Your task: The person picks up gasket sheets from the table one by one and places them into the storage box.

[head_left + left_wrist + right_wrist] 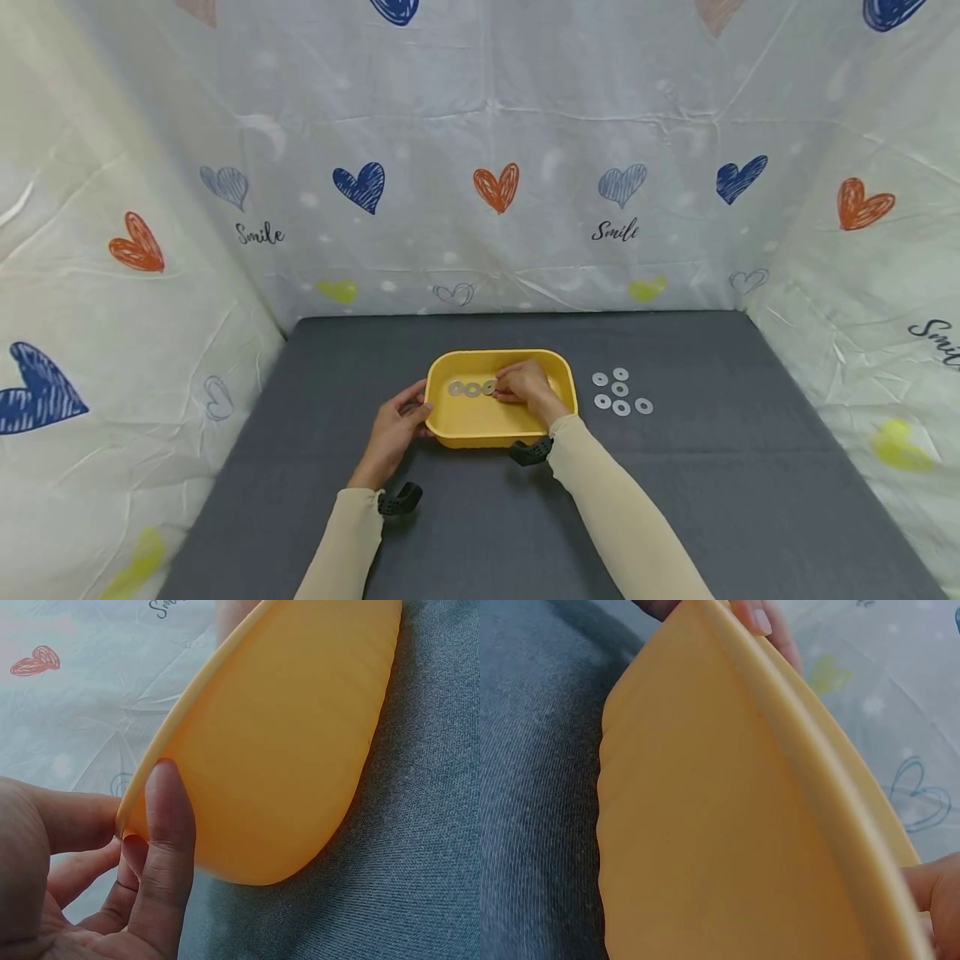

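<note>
A yellow rectangular tray (480, 419) stands on the dark grey table. My left hand (392, 432) holds its left end; in the left wrist view the thumb (169, 817) presses the outer wall while the fingers meet the rim. My right hand (525, 385) reaches over the tray's right side, fingers bent down inside. Its fingertips pinch a flat, round metal washer (489, 387). Two more washers, one at the left (456, 388) and one in the middle (472, 390), lie in a row with it. The tray wall hides most of the right hand in the right wrist view.
Several loose washers (621, 408) lie on the table (705, 450) just right of the tray. A white cloth (555, 250) printed with hearts hangs behind the table and along both sides. Each wrist wears a black band (401, 498).
</note>
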Tool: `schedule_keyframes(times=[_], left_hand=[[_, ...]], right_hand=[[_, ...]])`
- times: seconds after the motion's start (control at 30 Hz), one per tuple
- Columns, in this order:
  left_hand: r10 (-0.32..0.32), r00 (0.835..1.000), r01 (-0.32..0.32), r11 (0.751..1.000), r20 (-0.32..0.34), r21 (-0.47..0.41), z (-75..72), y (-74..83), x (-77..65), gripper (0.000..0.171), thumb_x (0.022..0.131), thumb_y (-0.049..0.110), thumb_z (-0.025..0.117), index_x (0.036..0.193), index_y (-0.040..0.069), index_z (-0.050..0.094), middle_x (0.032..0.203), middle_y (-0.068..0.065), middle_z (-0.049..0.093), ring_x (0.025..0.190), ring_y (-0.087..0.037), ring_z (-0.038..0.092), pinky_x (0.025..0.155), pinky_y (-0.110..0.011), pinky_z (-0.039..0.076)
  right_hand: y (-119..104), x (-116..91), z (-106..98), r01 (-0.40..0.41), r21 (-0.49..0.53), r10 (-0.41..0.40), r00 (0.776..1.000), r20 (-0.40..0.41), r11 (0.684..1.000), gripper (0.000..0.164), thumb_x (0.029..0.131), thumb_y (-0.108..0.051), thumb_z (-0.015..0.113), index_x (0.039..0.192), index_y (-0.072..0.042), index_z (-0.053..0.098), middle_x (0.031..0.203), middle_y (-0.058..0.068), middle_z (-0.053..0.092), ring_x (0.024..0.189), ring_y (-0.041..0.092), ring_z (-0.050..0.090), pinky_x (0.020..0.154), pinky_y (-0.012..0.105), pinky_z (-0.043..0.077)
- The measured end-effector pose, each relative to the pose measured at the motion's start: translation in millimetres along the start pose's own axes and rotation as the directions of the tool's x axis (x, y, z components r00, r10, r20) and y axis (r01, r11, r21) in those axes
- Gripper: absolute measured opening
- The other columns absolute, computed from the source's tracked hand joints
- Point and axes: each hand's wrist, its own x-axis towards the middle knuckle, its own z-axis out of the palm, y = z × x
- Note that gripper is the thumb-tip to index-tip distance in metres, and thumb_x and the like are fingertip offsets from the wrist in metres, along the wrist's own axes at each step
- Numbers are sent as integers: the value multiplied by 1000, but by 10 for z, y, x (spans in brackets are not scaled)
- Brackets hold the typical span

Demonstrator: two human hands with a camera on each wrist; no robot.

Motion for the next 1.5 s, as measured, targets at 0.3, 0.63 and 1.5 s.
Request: schedule_keyframes(times=[0.3,0.63,1.5], left_hand=[[2,1000,-2,1000,-3,9,-14,-9,-7,50,99,10,57,147,17,46,116,-8,47,93,-27,61,66,-29,58],[-5,1000,5,1000,-8,3,-15,-5,-10,50,99,8,57,147,14,46,115,-7,46,92,-26,60,66,-28,58],[-19,1000,19,1000,-15,-16,2,-5,-25,51,99,9,57,148,16,46,117,-7,46,97,-26,59,67,-28,58]], right_hand=[[-11,-64,-29,40,-27,-40,999,1,999,26,87,-2,67,113,4,68,100,21,73,74,18,71,74,33,61],[-56,-242,-92,134,22,-134,991,11,991,31,89,-5,67,118,5,66,101,16,71,86,22,73,80,35,61],[-164,-785,-643,395,-49,-398,911,-105,917,23,90,-9,70,112,-4,70,103,20,70,93,30,71,79,37,61]])
